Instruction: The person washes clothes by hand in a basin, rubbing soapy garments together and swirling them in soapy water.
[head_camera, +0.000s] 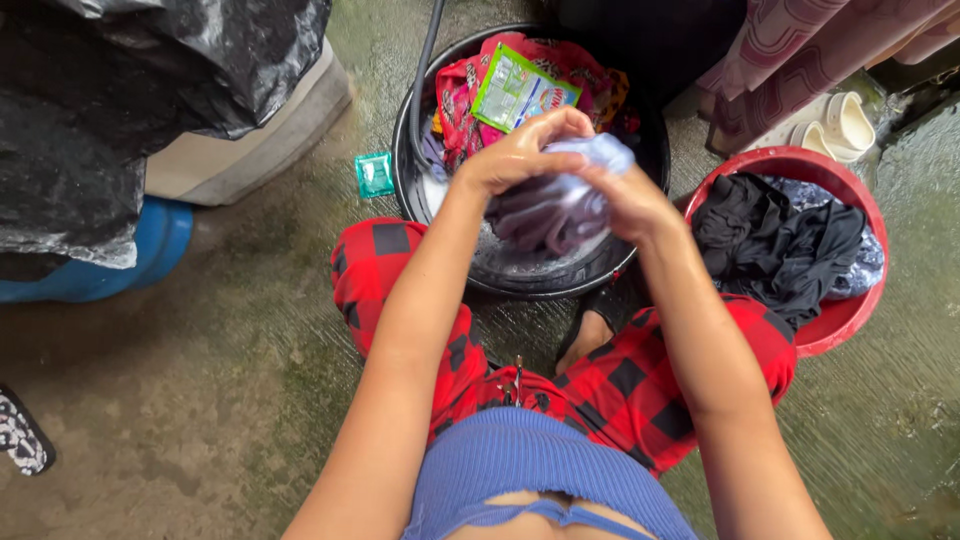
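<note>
Head view: we're scrubbing a wet lilac garment (570, 195) over the black basin (520, 275), left hand (520, 150) and right hand (625, 195) both clenching it — it's looking limp, soapy and slippery, so we're bunching folds, not gripping edges.

Both hands meet over the black basin (415, 180), which serves as the landmark here. The left hand (520, 150) and the right hand (630, 200) are clenched together on a wet pale-lilac cloth (565, 200), bunched just above the basin's soapy water. At the basin's far side lies a heap of red-pink laundry (465, 95) with a green detergent sachet (515, 90) on top. A small teal packet (375, 173) rests on the wet concrete just left of the basin. Right of it stands a red basin (840, 325) holding dark clothes (775, 250).
</note>
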